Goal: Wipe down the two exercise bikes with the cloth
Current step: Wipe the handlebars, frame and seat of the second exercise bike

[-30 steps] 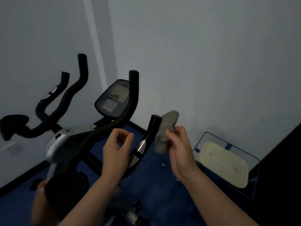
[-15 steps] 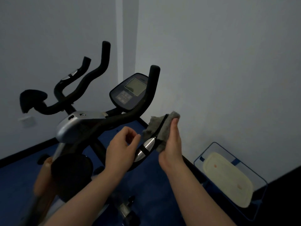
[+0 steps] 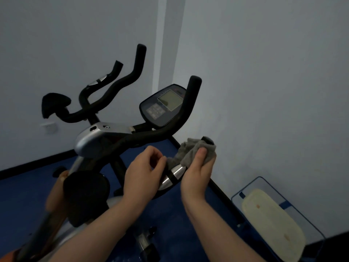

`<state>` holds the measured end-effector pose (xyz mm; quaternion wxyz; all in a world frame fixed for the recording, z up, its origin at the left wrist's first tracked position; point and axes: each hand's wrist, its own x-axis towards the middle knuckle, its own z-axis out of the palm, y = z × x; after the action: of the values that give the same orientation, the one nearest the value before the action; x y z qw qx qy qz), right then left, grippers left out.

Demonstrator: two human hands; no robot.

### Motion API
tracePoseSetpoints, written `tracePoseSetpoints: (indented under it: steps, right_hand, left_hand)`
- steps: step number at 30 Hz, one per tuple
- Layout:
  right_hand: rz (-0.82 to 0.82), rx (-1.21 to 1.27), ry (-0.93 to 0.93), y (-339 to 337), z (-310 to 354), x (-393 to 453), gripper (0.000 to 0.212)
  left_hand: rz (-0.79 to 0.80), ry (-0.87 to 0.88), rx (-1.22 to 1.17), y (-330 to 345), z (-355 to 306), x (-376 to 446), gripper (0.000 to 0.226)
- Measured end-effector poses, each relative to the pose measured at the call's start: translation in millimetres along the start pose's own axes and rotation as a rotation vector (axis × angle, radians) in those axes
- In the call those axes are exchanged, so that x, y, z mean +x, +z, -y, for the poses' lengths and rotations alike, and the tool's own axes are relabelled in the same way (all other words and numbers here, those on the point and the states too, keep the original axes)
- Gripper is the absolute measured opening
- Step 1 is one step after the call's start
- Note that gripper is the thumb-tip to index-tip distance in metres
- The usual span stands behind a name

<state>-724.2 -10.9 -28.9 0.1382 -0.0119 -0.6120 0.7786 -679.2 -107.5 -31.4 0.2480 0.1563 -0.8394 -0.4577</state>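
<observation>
Grey cloth (image 3: 192, 151) bunched in my right hand (image 3: 198, 173), thumb pressed on top, fingers curled around it and around the upright end of the near handlebar (image 3: 189, 103)'s lower grip bar, whose black tip pokes out just above the fabric. That's a firm grip on the cloth, wrapped round the bar right above the shiny silver pulse sensor (image 3: 172, 175). My left hand (image 3: 143, 173) sits just beside it, fingers curled in with thumb and forefinger pinched near the hanging edge of the cloth; whether they actually catch the fabric I cannot tell, so that grip is narrow and possibly holding nothing. Nearest bike (image 3: 102, 138) is right in front of me, silver housing in the middle, black padded handlebars sweeping up on both sides, and the console (image 3: 163, 105) with its pale screen tilted toward me behind the right bar. Black saddle (image 3: 86, 193) is low on the left, below the silver housing. Further handlebars (image 3: 115, 84) rise at the back left, near the pale wall. Floor (image 3: 20, 197) is blue with a dark skirting strip along the wall. Down at the lower right, a blue-framed bin (image 3: 264, 183) stands against the wall, with a cream pad (image 3: 270, 224) lying in it.
</observation>
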Motion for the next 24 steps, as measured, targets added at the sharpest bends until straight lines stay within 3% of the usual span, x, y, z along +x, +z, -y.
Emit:
tracePoseSetpoints:
  steps: [4,9,13,17,20,24]
  right_hand:
    - [0.031,-0.134,-0.327,-3.8,15.7,27.9,0.029]
    - [0.265,-0.806,-0.993,-33.1,10.3,54.6,0.034]
    - [0.429,-1.002,-1.252,-51.9,15.8,68.7,0.034]
    - [0.551,-1.089,-1.319,-44.7,7.4,48.7,0.033]
    - [0.782,-1.091,-1.272,-34.9,-1.6,15.7,0.034]
    - [1.058,-1.02,-1.176,-29.3,22.7,16.7,0.052]
  left_hand:
    - [-0.065,0.002,-0.05,0.6,2.7,-2.5,0.014]
    - [-0.251,0.035,-0.132,-0.4,1.2,-9.8,0.015]
    - [-0.368,-0.013,-0.161,1.5,0.1,-13.3,0.011]
    - [-0.325,-0.094,-0.138,-1.2,8.0,-12.9,0.009]
    - [-0.239,-0.076,-0.029,-4.2,13.9,-15.6,0.012]
    - [-0.138,-0.044,-0.099,-23.3,5.6,-21.0,0.023]
